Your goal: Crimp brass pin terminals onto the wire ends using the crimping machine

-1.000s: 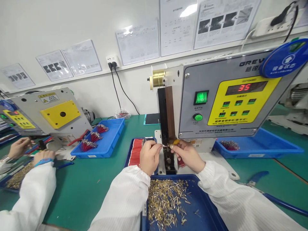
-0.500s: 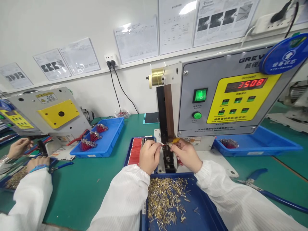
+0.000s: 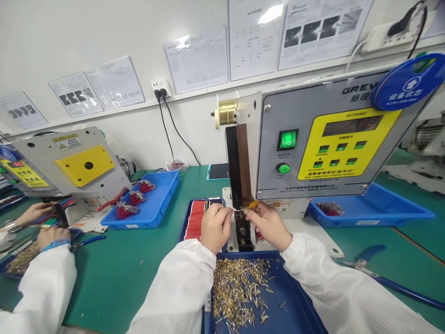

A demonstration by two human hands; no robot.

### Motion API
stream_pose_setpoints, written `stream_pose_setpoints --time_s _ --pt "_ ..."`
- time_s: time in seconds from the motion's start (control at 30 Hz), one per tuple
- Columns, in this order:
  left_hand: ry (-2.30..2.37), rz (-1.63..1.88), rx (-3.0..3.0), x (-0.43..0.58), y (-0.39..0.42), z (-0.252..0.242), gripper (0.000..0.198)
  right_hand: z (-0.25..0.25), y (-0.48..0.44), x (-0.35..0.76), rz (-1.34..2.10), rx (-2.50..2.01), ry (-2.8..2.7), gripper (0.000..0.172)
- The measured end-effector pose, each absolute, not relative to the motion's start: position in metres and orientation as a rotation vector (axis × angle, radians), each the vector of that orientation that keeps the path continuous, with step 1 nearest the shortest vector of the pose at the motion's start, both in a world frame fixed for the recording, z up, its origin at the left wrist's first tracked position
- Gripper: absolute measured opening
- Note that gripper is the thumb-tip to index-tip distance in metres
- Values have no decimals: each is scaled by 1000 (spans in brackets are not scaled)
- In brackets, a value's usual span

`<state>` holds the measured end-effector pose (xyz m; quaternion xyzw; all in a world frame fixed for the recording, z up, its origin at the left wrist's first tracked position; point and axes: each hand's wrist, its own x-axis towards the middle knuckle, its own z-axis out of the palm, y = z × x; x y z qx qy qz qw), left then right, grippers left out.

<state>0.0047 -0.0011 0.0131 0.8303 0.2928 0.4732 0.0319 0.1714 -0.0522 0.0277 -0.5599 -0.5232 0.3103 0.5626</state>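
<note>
**Workstation, hand position.** Left hand [image 3: 216, 227] and right hand [image 3: 269, 226], both bare, in white ribbed sleeves, raised just in front of the metal column [image 3: 239, 185] of a bench welding machine [image 3: 347, 144]. Left fingers [image 3: 222, 211] pinched narrow on a thin wire [image 3: 236, 210]; right fingers [image 3: 252, 214] pinched narrow on a small gold terminal [image 3: 245, 210]. The two fingertip groups nearly meet, with only a slim gap, and the column edge stands immediately beside them.

**Below the hands:** navy tray [image 3: 243, 254] of loose gold terminals [image 3: 239, 292], cut off by the lower picture edge.

**Left of the column:** navy tray [image 3: 184, 227] packed with red wires [image 3: 195, 220], its rim close under the left hand.

**Right:** blue tray [image 3: 368, 218] with wire bundles, well apart; blue-handled pliers [image 3: 410, 292] on the green counter [image 3: 104, 278], in the open stretch past the right sleeve.

**Far left:** a co-worker's hands [image 3: 52, 239], beyond a wide band of counter.
</note>
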Motion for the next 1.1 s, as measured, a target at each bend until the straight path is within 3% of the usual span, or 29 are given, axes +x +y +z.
stream_pose_setpoints --time_s 1.1 --pt "845 1400 2545 5 0 13 16 30 -53 171 741 -1282 -1226 21"
